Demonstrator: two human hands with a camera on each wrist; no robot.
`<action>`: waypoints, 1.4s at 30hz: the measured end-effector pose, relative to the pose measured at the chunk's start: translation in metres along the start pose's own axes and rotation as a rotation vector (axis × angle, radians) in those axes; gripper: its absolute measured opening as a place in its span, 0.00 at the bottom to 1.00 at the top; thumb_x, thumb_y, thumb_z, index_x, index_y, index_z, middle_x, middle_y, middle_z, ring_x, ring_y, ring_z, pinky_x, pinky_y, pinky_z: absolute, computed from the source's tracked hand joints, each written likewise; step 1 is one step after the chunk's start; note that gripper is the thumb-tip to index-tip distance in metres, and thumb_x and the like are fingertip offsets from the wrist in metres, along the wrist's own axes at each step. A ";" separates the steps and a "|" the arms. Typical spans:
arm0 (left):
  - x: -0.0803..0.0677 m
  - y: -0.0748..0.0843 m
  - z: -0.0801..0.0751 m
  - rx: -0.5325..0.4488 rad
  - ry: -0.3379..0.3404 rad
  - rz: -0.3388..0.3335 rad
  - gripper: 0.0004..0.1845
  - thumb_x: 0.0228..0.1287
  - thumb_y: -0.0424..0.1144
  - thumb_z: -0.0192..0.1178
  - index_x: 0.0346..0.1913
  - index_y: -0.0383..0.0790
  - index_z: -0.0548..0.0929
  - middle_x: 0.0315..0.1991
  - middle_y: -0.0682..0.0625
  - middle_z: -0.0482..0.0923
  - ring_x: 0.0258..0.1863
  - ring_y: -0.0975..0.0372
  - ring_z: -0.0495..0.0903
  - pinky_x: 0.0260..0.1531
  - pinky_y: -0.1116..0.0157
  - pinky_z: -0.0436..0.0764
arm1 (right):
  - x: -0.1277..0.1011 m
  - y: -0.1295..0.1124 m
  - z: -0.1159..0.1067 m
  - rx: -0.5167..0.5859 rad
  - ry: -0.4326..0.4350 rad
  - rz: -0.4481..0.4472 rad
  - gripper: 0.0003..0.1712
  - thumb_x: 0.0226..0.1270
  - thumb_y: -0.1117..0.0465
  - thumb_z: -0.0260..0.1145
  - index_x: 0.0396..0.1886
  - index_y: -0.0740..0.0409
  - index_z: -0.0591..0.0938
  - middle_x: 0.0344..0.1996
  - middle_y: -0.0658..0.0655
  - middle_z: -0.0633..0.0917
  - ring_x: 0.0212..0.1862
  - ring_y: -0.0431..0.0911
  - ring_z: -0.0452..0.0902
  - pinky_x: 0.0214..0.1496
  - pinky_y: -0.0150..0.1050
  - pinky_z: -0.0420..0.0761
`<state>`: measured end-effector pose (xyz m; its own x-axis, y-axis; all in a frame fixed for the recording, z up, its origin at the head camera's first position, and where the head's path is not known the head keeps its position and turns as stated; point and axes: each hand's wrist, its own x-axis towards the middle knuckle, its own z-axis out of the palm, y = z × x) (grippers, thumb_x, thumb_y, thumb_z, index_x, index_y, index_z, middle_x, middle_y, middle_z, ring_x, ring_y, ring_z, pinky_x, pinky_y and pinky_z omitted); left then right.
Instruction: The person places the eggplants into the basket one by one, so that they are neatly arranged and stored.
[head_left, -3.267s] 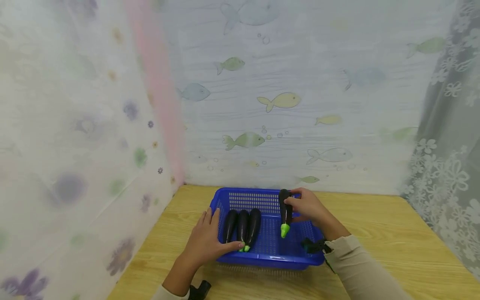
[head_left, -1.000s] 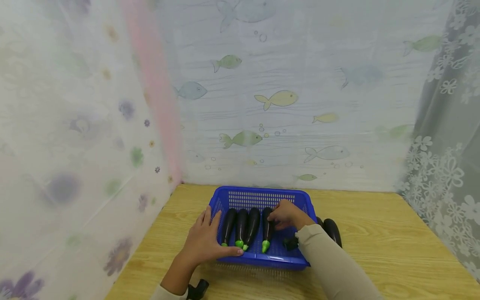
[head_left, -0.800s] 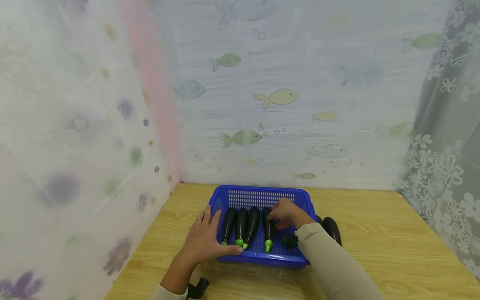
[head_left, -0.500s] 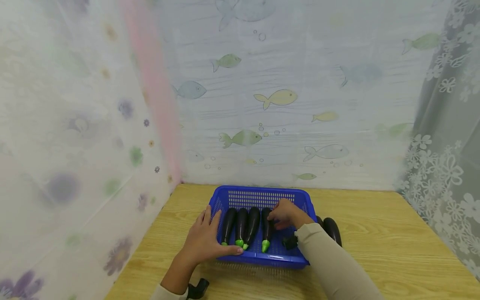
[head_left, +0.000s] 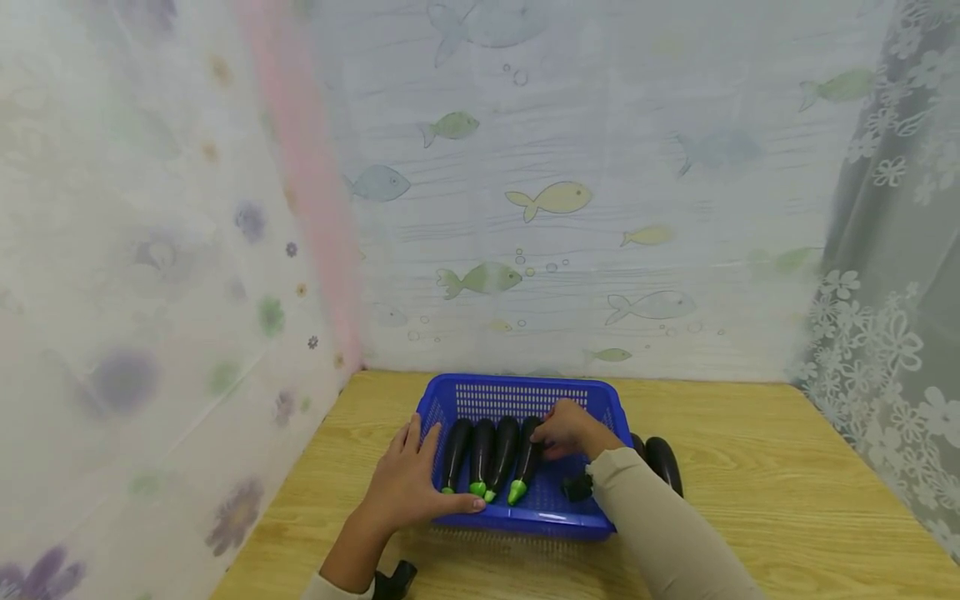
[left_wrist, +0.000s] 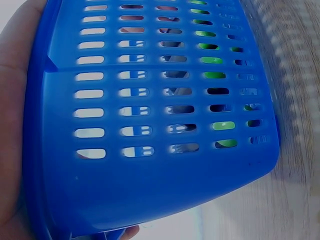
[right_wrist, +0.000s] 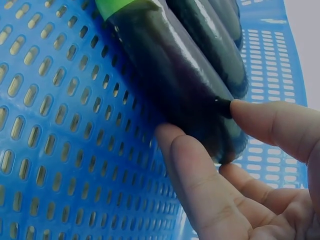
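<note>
Near the middle of the blue basket, the fingers of the right hand grasp the dark eggplant close to its blunt end, green cap toward the basket's front. The left hand rests on the basket's left side, fingers outstretched, grasping nothing. A light hold, with the basket steadied and the eggplant turned parallel to the three eggplants in the basket's left half, should serve best. The right wrist view reveals the thumb opposite the fingers; only the head view shows more eggplants outside the basket's right side.
</note>
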<state>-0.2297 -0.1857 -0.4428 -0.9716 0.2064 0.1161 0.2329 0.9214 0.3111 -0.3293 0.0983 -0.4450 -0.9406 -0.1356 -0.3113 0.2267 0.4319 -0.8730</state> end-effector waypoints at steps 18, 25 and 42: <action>-0.001 0.000 -0.001 -0.017 0.001 -0.010 0.77 0.33 0.91 0.59 0.83 0.43 0.58 0.84 0.35 0.41 0.82 0.37 0.48 0.68 0.31 0.66 | 0.004 -0.001 -0.002 -0.073 0.058 0.001 0.20 0.59 0.72 0.74 0.50 0.74 0.79 0.41 0.65 0.81 0.39 0.59 0.89 0.38 0.47 0.91; 0.000 0.000 0.000 -0.019 -0.007 -0.015 0.78 0.31 0.92 0.58 0.83 0.43 0.58 0.84 0.35 0.41 0.82 0.38 0.48 0.69 0.30 0.64 | 0.003 -0.006 -0.008 -0.193 0.093 -0.020 0.23 0.58 0.68 0.76 0.51 0.73 0.78 0.47 0.69 0.82 0.40 0.59 0.88 0.37 0.47 0.90; 0.001 0.001 -0.001 -0.027 -0.004 -0.021 0.78 0.30 0.92 0.58 0.82 0.43 0.58 0.84 0.35 0.41 0.82 0.38 0.48 0.69 0.31 0.64 | -0.023 -0.015 -0.029 -0.240 0.040 -0.134 0.37 0.65 0.59 0.75 0.69 0.70 0.73 0.65 0.72 0.76 0.51 0.60 0.85 0.42 0.50 0.90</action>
<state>-0.2301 -0.1850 -0.4414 -0.9764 0.1887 0.1053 0.2136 0.9162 0.3390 -0.3184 0.1211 -0.4134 -0.9686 -0.1723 -0.1794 0.0375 0.6118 -0.7901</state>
